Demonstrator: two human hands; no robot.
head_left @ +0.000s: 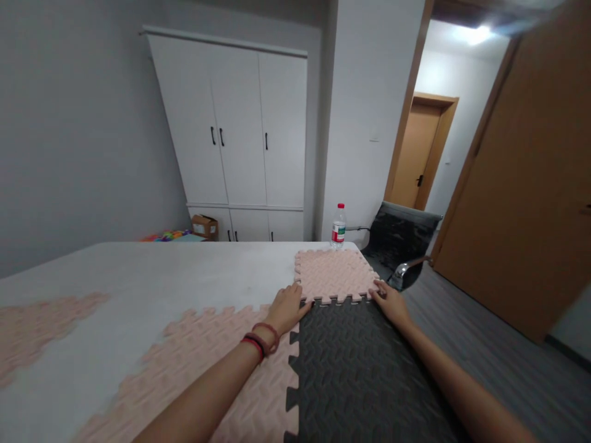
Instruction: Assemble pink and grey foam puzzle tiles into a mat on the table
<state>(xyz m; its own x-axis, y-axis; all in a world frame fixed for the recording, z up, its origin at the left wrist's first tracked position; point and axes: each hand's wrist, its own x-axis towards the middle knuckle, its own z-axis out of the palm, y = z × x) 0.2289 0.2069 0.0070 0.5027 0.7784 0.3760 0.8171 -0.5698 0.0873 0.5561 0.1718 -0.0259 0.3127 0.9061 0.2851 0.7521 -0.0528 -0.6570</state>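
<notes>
At the far end of the table lies a small pink foam mat tile (337,271) with jigsaw edges. Its near edge meets the far edge of a black foam mat tile (351,375), with thin gaps showing along the teeth. My left hand (287,307) grips the pink tile's near left corner, thumb at the seam. On the opposite corner, my right hand (391,303) pinches the tile with bent fingers. Another pink foam mat tile (249,381) runs along the black tile's left side, partly under my left forearm.
A plastic bottle with a red cap (339,226) stands just beyond the far tile. More pink tile (41,326) lies on the white table (207,271) at left. A black chair (401,240) is close to the table's right side. A cardboard box (204,227) sits behind.
</notes>
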